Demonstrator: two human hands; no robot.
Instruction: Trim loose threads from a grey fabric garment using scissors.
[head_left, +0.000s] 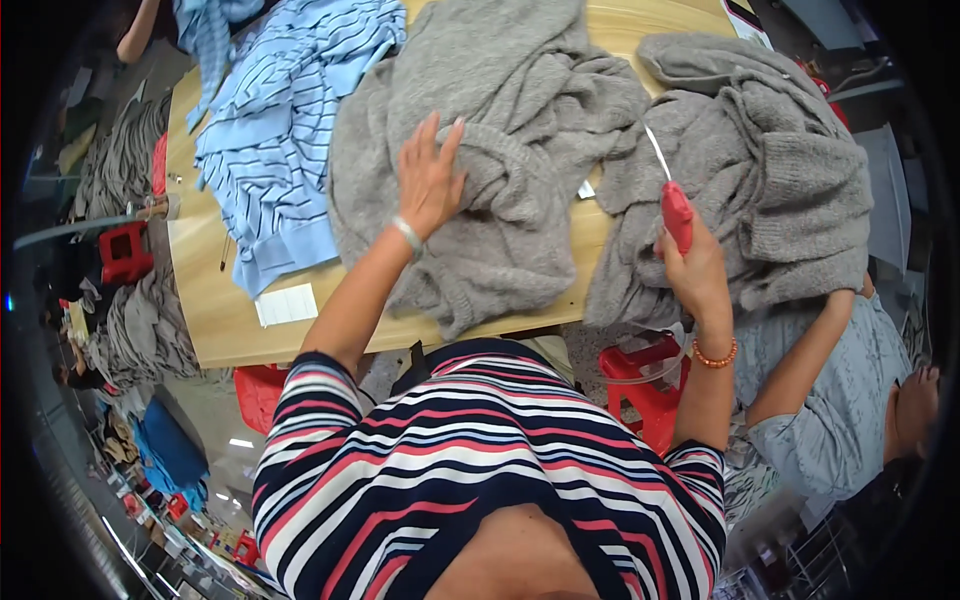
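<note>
The left forearm (352, 310) slants forward and inward to a left hand (430, 185) lying back-up with fingers spread, while the right forearm (706, 395) rises nearly straight to a right hand (698, 272) curled in a grip.

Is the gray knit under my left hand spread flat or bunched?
Bunched: the gray knit garment lies in overlapping folds beside the left hand.

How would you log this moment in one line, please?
left hand: open, on grey knit | right hand: gripping red-handled tool | nearby: blue striped garment on table
</note>
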